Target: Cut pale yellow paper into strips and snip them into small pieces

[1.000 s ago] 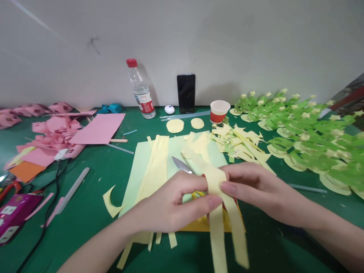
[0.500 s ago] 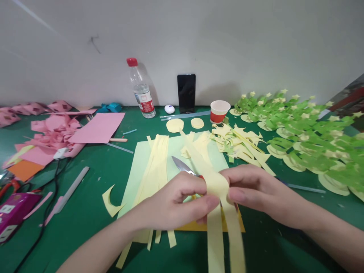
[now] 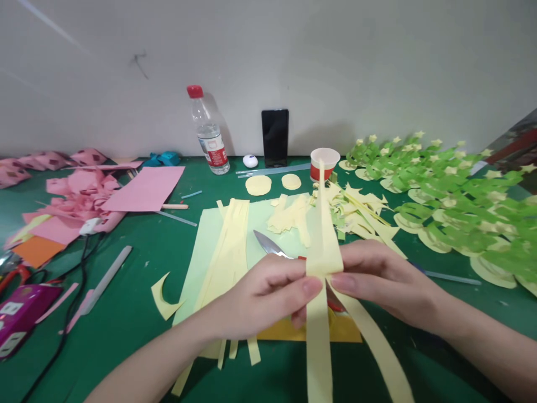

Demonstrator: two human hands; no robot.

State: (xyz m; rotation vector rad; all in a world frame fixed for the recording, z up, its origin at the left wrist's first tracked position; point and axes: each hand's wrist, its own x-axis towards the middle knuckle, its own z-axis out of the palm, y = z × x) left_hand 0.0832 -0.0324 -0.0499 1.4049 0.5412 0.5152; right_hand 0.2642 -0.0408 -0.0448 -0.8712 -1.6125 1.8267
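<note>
Both of my hands pinch pale yellow paper strips (image 3: 319, 330) in front of me. My left hand (image 3: 272, 299) is closed, thumb on top, on the left edge of the folded part. My right hand (image 3: 377, 280) grips the right edge the same way. One tapered length points up and away, and two lengths hang toward me, spread apart. Beneath the hands lie scissors (image 3: 268, 244), their blade showing and their red handle partly covered. Under them is a light green sheet (image 3: 260, 215) with a bundle of cut yellow strips (image 3: 235, 235) on its left side.
A water bottle (image 3: 213, 143), a phone (image 3: 275, 137) and a paper cup (image 3: 323, 166) stand by the wall. Yellow scraps (image 3: 356, 210) and green paper plants (image 3: 453, 196) lie right. Pink paper (image 3: 145, 189), a glue stick (image 3: 107, 277) and a purple power strip (image 3: 25, 316) lie left.
The strip's upper length has swung from pointing up-left to nearly straight up. The right hanging length has spread outward to the right, and my right hand has shifted slightly with the fold.
</note>
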